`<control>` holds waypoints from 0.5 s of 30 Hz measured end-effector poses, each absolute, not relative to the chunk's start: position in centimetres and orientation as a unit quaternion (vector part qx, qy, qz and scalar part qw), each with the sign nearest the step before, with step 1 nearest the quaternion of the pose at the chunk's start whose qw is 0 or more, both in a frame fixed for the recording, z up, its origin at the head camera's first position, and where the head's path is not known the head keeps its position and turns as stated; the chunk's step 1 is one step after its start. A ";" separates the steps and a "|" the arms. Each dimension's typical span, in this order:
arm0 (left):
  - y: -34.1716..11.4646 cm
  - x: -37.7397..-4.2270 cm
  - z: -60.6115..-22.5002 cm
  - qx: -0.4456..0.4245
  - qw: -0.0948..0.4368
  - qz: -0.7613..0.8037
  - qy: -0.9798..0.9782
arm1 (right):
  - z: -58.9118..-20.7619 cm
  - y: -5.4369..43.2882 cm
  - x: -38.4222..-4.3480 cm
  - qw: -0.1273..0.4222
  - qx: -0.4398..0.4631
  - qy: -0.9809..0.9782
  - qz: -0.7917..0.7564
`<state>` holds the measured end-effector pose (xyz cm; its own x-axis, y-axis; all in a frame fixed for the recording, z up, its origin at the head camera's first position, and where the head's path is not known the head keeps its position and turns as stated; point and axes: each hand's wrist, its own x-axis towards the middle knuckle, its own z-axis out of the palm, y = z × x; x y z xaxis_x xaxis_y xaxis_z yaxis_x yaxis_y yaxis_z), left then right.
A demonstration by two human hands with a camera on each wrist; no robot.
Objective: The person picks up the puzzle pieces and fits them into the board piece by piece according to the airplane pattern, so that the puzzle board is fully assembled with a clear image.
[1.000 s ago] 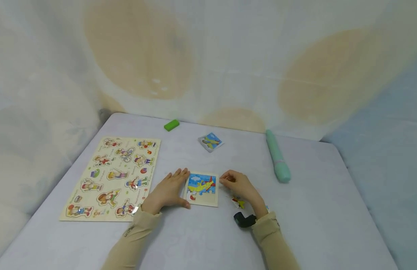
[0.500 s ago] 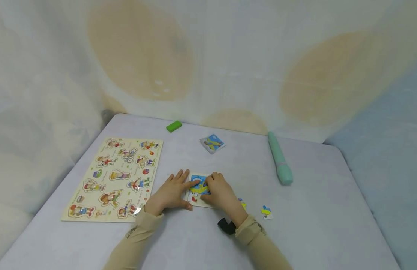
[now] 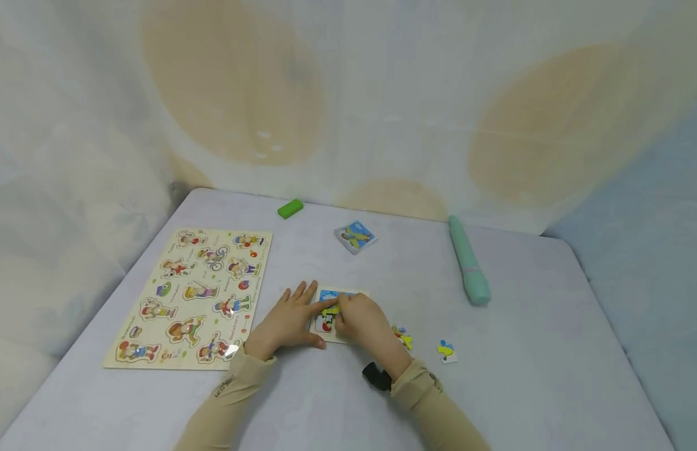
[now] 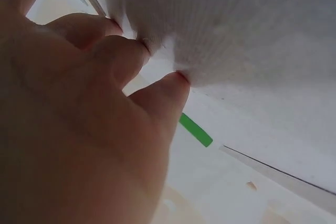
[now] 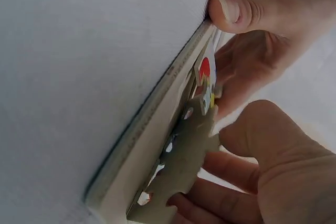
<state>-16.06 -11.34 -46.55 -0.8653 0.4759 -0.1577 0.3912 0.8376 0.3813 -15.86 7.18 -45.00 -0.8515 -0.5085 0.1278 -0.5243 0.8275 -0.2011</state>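
A small square jigsaw puzzle tray (image 3: 338,340) lies between the hands. The left hand (image 3: 289,322) is spread at its left side, index finger reaching over the puzzle and thumb at the lower edge. Over the tray, the right hand (image 3: 364,321) pinches a joined sheet of jigsaw pieces (image 5: 184,150) between thumb and fingers. The right wrist view shows this sheet tilted up from the tray's rim (image 5: 142,121), its plain underside visible. In the left wrist view, the left hand's fingertips (image 4: 181,80) rest on the white tabletop. Loose jigsaw pieces (image 3: 403,339) lie beside the right wrist.
Further right is a single jigsaw piece (image 3: 447,352). A large peg puzzle board (image 3: 182,294) with sports figures lies at left. Behind are a green block (image 3: 290,208), an airplane picture card (image 3: 355,237) and a mint-green tapered object (image 3: 468,263).
The right hand has moved left from beside the tray onto the puzzle and grips joined pieces, now tilted up. The left index finger has stretched over the puzzle. A single piece at right is uncovered.
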 end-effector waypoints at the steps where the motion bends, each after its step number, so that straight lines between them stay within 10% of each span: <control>1: -11.3 -16.1 -46.6 0.230 0.124 0.167 0.951 | -45.1 7.3 -15.9 0.034 0.271 -0.955 0.114; 15: -11.4 -16.1 -46.6 0.230 0.125 0.136 0.956 | -46.3 8.0 -15.8 -0.007 0.248 -0.945 0.211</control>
